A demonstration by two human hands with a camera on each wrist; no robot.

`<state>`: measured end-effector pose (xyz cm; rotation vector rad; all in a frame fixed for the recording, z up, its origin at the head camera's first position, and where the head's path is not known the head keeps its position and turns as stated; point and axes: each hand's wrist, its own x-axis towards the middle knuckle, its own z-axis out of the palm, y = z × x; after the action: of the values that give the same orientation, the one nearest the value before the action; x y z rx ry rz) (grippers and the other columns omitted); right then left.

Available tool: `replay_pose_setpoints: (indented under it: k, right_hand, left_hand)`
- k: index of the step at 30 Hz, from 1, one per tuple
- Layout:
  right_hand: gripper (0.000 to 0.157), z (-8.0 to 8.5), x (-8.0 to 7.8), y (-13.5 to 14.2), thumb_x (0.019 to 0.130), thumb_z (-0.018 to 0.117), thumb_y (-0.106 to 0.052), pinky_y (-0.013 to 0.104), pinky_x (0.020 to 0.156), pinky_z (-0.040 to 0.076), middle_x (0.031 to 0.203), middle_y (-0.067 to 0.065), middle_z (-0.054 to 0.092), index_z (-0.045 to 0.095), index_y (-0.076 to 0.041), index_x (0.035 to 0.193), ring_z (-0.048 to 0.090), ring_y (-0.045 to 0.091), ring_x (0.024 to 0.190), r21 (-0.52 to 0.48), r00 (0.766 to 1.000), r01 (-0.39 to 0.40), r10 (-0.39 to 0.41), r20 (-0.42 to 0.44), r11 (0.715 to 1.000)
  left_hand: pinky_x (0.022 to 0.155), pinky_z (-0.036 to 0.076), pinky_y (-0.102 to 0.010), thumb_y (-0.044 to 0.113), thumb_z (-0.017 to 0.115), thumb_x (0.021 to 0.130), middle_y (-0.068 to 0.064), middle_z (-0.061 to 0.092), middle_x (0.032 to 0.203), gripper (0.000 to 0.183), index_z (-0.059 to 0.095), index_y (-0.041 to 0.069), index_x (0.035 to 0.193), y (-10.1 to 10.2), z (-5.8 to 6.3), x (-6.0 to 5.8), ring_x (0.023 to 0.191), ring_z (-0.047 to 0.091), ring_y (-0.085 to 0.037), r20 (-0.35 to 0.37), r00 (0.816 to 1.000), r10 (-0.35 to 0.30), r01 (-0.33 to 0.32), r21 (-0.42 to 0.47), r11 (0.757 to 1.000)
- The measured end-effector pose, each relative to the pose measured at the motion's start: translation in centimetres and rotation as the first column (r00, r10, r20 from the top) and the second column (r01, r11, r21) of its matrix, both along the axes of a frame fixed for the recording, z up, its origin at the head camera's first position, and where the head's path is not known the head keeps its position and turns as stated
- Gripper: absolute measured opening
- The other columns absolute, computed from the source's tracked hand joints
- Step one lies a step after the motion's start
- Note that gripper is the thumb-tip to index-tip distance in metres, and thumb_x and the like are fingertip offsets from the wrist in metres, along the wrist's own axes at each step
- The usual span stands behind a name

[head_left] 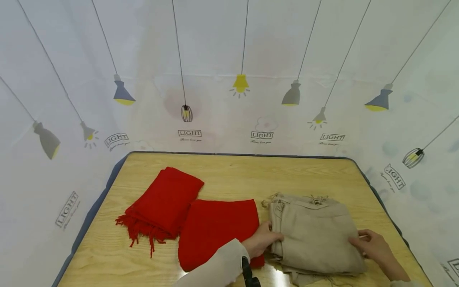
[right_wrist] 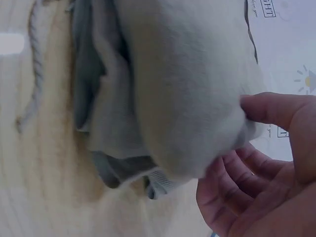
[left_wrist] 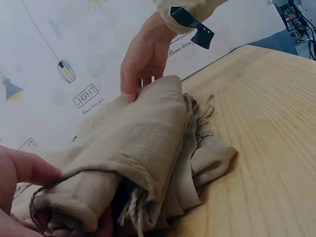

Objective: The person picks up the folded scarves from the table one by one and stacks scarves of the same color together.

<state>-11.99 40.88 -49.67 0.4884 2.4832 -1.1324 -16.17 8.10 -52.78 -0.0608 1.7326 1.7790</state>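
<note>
A beige fringed scarf (head_left: 315,235), folded into a thick rectangle, lies on the right part of the table. At its left edge my left hand (head_left: 261,239) grips the layers, thumb on top and fingers tucked beneath, as the left wrist view shows. My right hand (head_left: 374,248) pinches the opposite edge. Seen from the right wrist, the thumb (right_wrist: 271,108) presses the rounded fold from above while the other fingers curl under it. Twisted tassels (left_wrist: 136,212) hang out between the layers on the near side.
A folded red fringed scarf (head_left: 166,199) lies at the left of the wooden table (head_left: 279,171). Beside it, a second folded red cloth (head_left: 218,227) reaches to my left forearm. Wall sheeting (head_left: 215,52) printed with lamps surrounds the far and side edges.
</note>
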Motion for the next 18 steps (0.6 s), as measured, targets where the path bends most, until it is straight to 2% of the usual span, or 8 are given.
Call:
replay_pose_setpoints:
  k: [3,6,8,13,18]
  right_hand:
    - [0.061,0.5,-0.5,0.2,0.094,0.057,-0.034,0.038,0.068,0.054,0.098,0.018,0.066,0.043,0.017,0.124,0.061,0.014,0.076,0.037,0.999,-0.019,0.020,-0.029,0.999]
    - [0.056,1.0,-1.1,0.5,0.094,0.057,-0.032,0.037,0.066,0.053,0.096,0.016,0.066,0.046,0.016,0.122,0.061,0.014,0.074,0.070,0.998,-0.033,0.037,-0.052,0.997]
    - [0.054,1.4,-1.4,0.6,0.094,0.056,-0.031,0.037,0.066,0.053,0.096,0.018,0.066,0.047,0.016,0.120,0.061,0.015,0.074,0.082,0.997,-0.044,0.049,-0.066,0.996]
    - [0.051,1.8,-2.3,0.3,0.094,0.055,-0.029,0.038,0.067,0.053,0.100,0.023,0.064,0.048,0.015,0.120,0.061,0.014,0.076,0.096,0.995,-0.055,0.063,-0.081,0.994]
    - [0.046,2.3,-3.4,-0.5,0.096,0.052,-0.026,0.038,0.067,0.053,0.102,0.026,0.062,0.049,0.014,0.119,0.060,0.012,0.076,0.129,0.983,-0.076,0.096,-0.156,0.989]
  left_hand:
    - [0.076,0.044,-0.033,0.002,0.065,0.076,-0.007,0.049,0.101,0.026,0.047,0.005,0.096,-0.2,0.1,-0.1,0.092,0.050,-0.021,-0.027,0.999,0.016,-0.018,-0.044,0.999]
    - [0.069,0.039,-0.029,0.002,0.065,0.075,-0.005,0.045,0.093,0.026,0.042,0.007,0.086,-0.3,0.1,-0.2,0.085,0.047,-0.019,-0.039,0.999,0.028,-0.030,-0.060,0.998]
    - [0.067,0.037,-0.029,0.001,0.064,0.075,-0.005,0.043,0.091,0.026,0.042,0.007,0.086,-0.4,0.2,-0.3,0.082,0.044,-0.018,-0.044,0.998,0.041,-0.044,-0.064,0.997]
    - [0.062,0.040,-0.027,-0.002,0.060,0.074,-0.004,0.048,0.086,0.025,0.048,0.004,0.095,-0.8,0.5,-0.1,0.075,0.046,-0.016,-0.060,0.994,0.087,-0.090,-0.039,0.995]
    - [0.053,0.044,-0.025,-0.003,0.058,0.077,-0.003,0.051,0.079,0.028,0.050,0.003,0.103,-1.6,1.3,-0.1,0.061,0.050,-0.013,-0.048,0.991,0.125,-0.124,0.025,0.992]
